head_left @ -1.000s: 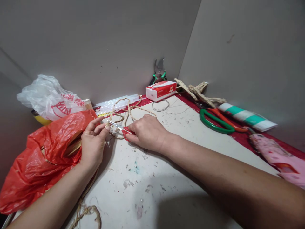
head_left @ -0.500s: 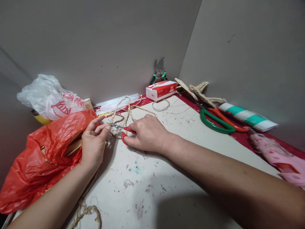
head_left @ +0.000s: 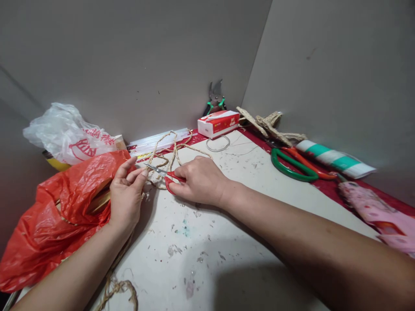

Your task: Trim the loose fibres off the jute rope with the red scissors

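My right hand [head_left: 202, 181] grips a small pair of scissors [head_left: 170, 176] by its red handles. The blades point left and reach to the fingertips of my left hand [head_left: 126, 194], where they look nearly closed. My left thumb and forefinger are pinched on the braided straw rope [head_left: 176, 151], the held bit being mostly hidden by the fingers. Behind both hands the rope lies in loose loops on the white board. Another length of the rope runs under my left forearm to a curl at the front edge.
To the left lie a red plastic bag [head_left: 81, 181] and a white plastic bag [head_left: 74, 138]. Clear sticks [head_left: 158, 142], a tissue pack [head_left: 218, 124] and pruning shears [head_left: 215, 97] line the back wall. Large scissors with green and orange handles [head_left: 293, 166] lie right.
The scissor blades have gone from spread to closer together at my left fingertips. Both hands stay almost in place; the view has shifted slightly.
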Action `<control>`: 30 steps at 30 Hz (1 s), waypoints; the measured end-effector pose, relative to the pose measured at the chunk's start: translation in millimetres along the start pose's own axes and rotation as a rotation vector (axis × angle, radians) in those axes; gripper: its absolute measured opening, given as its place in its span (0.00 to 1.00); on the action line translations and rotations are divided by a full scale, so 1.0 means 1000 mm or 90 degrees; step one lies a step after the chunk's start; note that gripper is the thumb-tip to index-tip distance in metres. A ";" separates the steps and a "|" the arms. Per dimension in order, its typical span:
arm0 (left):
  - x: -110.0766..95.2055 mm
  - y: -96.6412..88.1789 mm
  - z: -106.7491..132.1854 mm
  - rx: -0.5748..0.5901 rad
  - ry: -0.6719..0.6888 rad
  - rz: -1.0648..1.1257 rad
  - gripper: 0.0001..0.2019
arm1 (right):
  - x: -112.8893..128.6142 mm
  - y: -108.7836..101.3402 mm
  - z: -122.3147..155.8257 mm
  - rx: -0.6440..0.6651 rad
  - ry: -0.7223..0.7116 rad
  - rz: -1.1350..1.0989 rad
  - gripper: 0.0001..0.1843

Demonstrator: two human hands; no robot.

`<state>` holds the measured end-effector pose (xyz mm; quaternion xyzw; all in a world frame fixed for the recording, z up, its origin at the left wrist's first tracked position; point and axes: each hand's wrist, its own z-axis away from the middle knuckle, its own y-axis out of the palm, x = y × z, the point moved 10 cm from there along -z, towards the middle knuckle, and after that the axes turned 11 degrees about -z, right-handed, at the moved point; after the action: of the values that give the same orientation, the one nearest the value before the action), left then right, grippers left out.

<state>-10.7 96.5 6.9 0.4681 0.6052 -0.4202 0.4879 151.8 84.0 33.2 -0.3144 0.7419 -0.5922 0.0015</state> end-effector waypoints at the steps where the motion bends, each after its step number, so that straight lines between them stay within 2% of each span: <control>1: 0.000 -0.001 0.000 -0.006 -0.001 0.005 0.27 | -0.002 0.000 0.000 -0.011 -0.002 0.003 0.22; 6: 0.000 0.000 0.000 -0.009 -0.005 0.018 0.26 | -0.005 0.001 -0.001 -0.032 -0.013 0.023 0.22; 13: -0.003 0.000 0.000 0.001 0.020 0.014 0.25 | 0.001 0.003 -0.001 0.014 -0.017 0.041 0.22; 18: 0.000 0.000 -0.001 0.005 0.012 0.022 0.27 | 0.002 0.006 -0.003 0.042 -0.018 0.037 0.19; 26: 0.002 0.000 -0.003 -0.002 0.007 0.020 0.27 | -0.013 -0.003 -0.002 -0.060 0.028 -0.052 0.19; 30: 0.000 0.002 -0.001 0.004 0.000 0.028 0.27 | -0.006 0.000 -0.001 -0.061 -0.012 -0.042 0.19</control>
<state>-8.7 98.0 7.1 0.4830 0.5933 -0.4113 0.4955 155.9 87.9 31.9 -0.3439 0.7585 -0.5529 -0.0257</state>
